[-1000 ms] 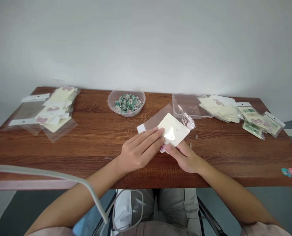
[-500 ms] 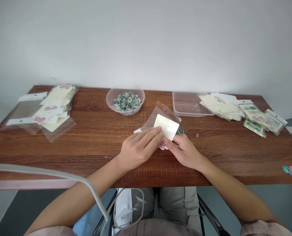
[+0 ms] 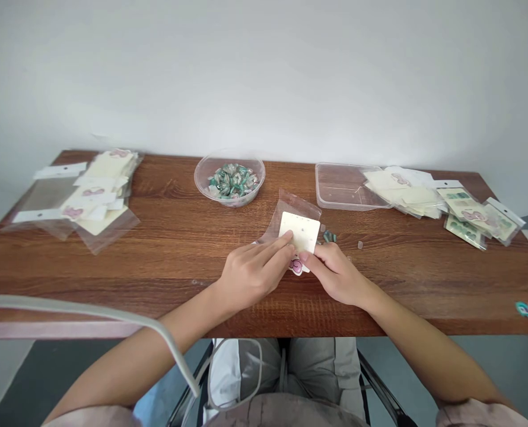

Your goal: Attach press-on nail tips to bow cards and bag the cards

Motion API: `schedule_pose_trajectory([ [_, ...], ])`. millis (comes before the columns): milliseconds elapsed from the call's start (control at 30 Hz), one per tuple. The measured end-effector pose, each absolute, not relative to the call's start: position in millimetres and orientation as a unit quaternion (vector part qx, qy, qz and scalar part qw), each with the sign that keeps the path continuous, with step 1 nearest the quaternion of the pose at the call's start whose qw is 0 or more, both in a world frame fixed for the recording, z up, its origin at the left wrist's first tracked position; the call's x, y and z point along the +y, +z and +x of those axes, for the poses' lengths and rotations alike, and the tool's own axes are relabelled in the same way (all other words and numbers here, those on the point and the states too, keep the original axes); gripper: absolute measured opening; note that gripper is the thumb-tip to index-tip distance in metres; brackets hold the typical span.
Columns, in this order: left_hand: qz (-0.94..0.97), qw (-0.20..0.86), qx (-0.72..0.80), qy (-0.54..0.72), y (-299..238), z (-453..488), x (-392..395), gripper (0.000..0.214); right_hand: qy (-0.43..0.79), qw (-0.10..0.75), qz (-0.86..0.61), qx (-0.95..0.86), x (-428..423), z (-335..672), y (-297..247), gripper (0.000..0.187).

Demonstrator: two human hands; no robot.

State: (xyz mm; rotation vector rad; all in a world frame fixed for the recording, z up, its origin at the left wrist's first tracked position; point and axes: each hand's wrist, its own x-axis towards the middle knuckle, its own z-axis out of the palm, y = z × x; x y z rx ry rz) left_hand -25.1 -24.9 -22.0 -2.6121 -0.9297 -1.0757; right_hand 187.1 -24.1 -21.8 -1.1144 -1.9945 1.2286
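A small cream card (image 3: 303, 228) with tiny marks on its face is held between my hands, above the front middle of the table. My left hand (image 3: 253, 273) has its fingers pressed together over the card's left edge. My right hand (image 3: 337, 273) pinches the lower right corner, thumb on top and fingers behind. A pink and purple printed shape (image 3: 296, 265) shows at the card's lower end. Behind the card lies a clear plastic bag (image 3: 290, 201), partly covered by it and by my left hand. Small green pieces (image 3: 329, 236) lie just beyond my right fingers.
A round clear bowl (image 3: 197, 178) of green and clear pieces stands at the back. Right of it are a rectangular clear tray (image 3: 328, 206), cream cards (image 3: 406, 190) and filled packets (image 3: 466, 228). Bagged cards (image 3: 99, 193) lie left. A pale cable (image 3: 90, 308) crosses the lower left.
The card has turned a little and is more upright, its top edge now more level. More of the green pieces behind it show. Both hands keep nearly the same place.
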Motion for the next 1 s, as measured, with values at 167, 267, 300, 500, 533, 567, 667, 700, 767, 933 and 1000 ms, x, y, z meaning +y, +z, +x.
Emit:
schedule_pose_trajectory([
  [167, -0.869, 0.055, -0.317, -0.377, -22.4, -25.6, -26.0, 0.009, 0.453, 0.269, -0.413, -0.743, -23.2, 187.6, -19.8, 0.051],
  [267, -0.865, 0.045, -0.321, -0.383, -21.8, -25.2, -26.2, 0.008, 0.447, 0.253, -0.417, -0.75, -22.9, 188.7, -19.3, 0.054],
  [300, -0.865, 0.041, -0.323, -0.383, -21.7, -25.1, -26.2, 0.007, 0.445, 0.251, -0.416, -0.752, -22.8, 189.0, -19.0, 0.054],
  [500, -0.858, 0.008, -0.332, -0.392, -22.3, -25.8, -25.7, 0.005, 0.441, 0.248, -0.406, -0.761, -21.0, 189.9, -17.0, 0.055],
  [533, -0.857, -0.002, -0.333, -0.394, -22.5, -26.1, -25.5, 0.005, 0.441, 0.245, -0.405, -0.763, -20.6, 189.9, -16.7, 0.056],
  [567, -0.855, -0.011, -0.334, -0.396, -22.5, -26.4, -25.4, 0.005, 0.44, 0.244, -0.405, -0.764, -20.3, 190.0, -16.4, 0.056],
  [667, -0.853, -0.035, -0.335, -0.398, -21.9, -27.2, -25.1, 0.005, 0.435, 0.242, -0.402, -0.769, -19.7, 190.3, -15.5, 0.057],
  [700, -0.853, -0.042, -0.337, -0.396, -21.3, -27.5, -25.1, 0.005, 0.434, 0.242, -0.4, -0.77, -19.6, 190.5, -15.2, 0.057],
  [767, -0.851, -0.06, -0.346, -0.389, -19.4, -28.2, -25.3, 0.006, 0.433, 0.242, -0.394, -0.773, -19.3, 190.8, -14.3, 0.057],
  [933, -0.841, -0.126, -0.372, -0.372, -12.7, -29.9, -25.0, 0.013, 0.43, 0.242, -0.385, -0.78, -17.6, 192.3, -12.0, 0.058],
  [1000, -0.836, -0.148, -0.374, -0.373, -11.0, -30.4, -24.4, 0.013, 0.429, 0.241, -0.381, -0.782, -16.8, 192.9, -11.2, 0.058],
])
